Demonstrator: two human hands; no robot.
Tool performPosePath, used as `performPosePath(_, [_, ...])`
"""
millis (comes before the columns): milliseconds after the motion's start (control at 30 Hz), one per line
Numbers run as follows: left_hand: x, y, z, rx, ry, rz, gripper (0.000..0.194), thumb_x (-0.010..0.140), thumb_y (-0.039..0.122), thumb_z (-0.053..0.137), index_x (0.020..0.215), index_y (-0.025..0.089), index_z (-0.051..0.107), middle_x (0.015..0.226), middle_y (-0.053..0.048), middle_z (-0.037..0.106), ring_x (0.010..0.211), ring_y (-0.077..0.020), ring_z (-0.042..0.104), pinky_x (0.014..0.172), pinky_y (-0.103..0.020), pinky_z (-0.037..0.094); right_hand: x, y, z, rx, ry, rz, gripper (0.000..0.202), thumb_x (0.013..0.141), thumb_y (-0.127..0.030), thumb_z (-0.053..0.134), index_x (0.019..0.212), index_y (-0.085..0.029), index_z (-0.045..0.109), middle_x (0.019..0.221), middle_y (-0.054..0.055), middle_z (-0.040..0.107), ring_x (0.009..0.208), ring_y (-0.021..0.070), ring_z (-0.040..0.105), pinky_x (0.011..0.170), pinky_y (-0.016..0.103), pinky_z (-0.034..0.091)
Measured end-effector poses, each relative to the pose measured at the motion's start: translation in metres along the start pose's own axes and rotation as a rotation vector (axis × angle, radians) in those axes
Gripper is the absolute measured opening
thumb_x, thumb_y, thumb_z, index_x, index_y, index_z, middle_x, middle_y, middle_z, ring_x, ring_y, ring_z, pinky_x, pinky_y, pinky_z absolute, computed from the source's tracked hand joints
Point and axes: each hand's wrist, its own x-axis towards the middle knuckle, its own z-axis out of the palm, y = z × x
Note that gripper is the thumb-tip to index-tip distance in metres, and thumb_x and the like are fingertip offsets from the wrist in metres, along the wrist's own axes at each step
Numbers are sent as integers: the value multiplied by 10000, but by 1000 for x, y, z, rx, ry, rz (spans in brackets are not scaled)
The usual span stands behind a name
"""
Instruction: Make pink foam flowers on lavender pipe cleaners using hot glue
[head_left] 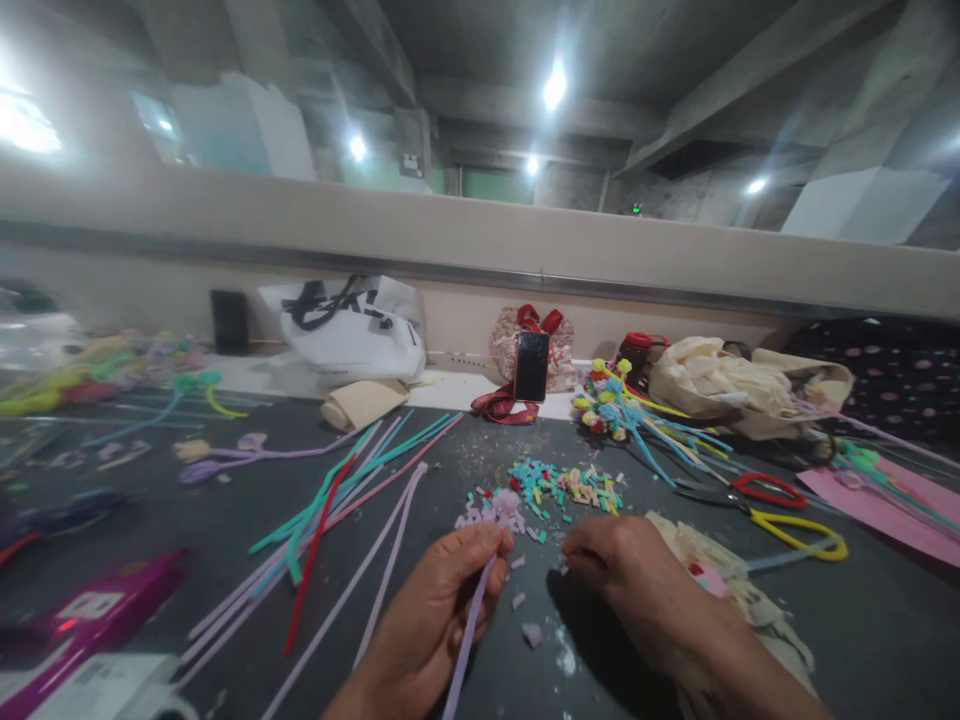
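Note:
My left hand [442, 590] is closed in a pinch around a lilac pipe cleaner stem [469, 640], which runs down toward the lower edge. Above its fingertips shows a cluster of lilac petals [504, 510], apparently at the stem's top. To the right, my right hand [630, 560] hovers low over the dark table [525, 680], fingers bent together. Something small and pale may be at its fingertips, but the fingers hide most of it. Small lilac pieces [532, 634] lie between the hands. Beyond them is a pile of short turquoise, cream and yellow pieces [547, 482].
Loose pipe cleaners [322, 520] lie left of centre, a magenta glue gun [105, 620] at far left. Scissors [765, 502] and a crumpled cloth [750, 600] are on the right. Behind stand a phone [532, 366], a white bag [360, 335] and a bunch of colourful flowers [607, 400].

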Motion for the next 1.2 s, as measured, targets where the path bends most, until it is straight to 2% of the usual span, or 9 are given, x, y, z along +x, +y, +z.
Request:
performPosePath(133, [0,3,3,14,-25,3,160,697,280,588,690,120,576,444,59,474,298,8,303,295,-94,182,3,0,4,-52,53,-73,190,782,-137,449,735,-205,620,708,19,616,630,132,546,553,206,346])
performPosePath(467, [0,3,1,18,-50,46,144,734,252,524,676,127,566,415,67,449,275,11,268,292,-103,170,20,-23,29,-245,-73,-167,222,811,-157,404,728,-188,607,729,30,619,583,130,558,516,219,326])
performPosePath(600, [-2,4,2,-3,-77,59,142,741,249,512,689,129,569,421,64,455,274,10,270,286,-105,154,29,-28,39,-249,-89,-175,202,768,-101,424,819,-180,603,833,68,621,684,173,575,563,240,361])
performPosePath(733, [-3,4,3,16,-68,52,153,733,254,519,675,122,571,415,65,454,272,13,267,283,-106,138,33,-29,43,-168,-81,-139,212,708,-49,441,825,-147,588,806,94,627,702,196,577,594,265,391])
performPosePath(900, [0,0,1,46,-41,50,169,707,290,557,687,124,579,427,62,468,289,9,301,287,-102,156,29,-30,29,39,5,-37,152,808,-137,369,771,-159,515,670,18,580,587,117,551,525,197,412])
performPosePath(1000, [3,-4,2,52,-6,13,198,674,324,590,713,130,587,442,50,504,291,-4,336,276,-104,172,23,-32,19,480,24,101,121,826,-225,385,772,-167,476,556,-45,494,461,84,500,412,164,393])
performPosePath(1100, [7,-9,4,54,-17,-21,215,618,334,635,670,131,589,435,38,530,280,-18,365,263,-113,212,20,-33,17,1016,58,181,149,765,-281,515,851,-160,501,602,-48,519,429,63,472,410,173,400])
performPosePath(1200, [13,-13,4,29,-54,-47,222,577,330,664,618,124,591,419,35,529,263,-18,363,261,-124,241,18,-32,19,1153,71,156,180,740,-298,561,829,-142,549,559,-42,549,425,56,471,434,171,396])
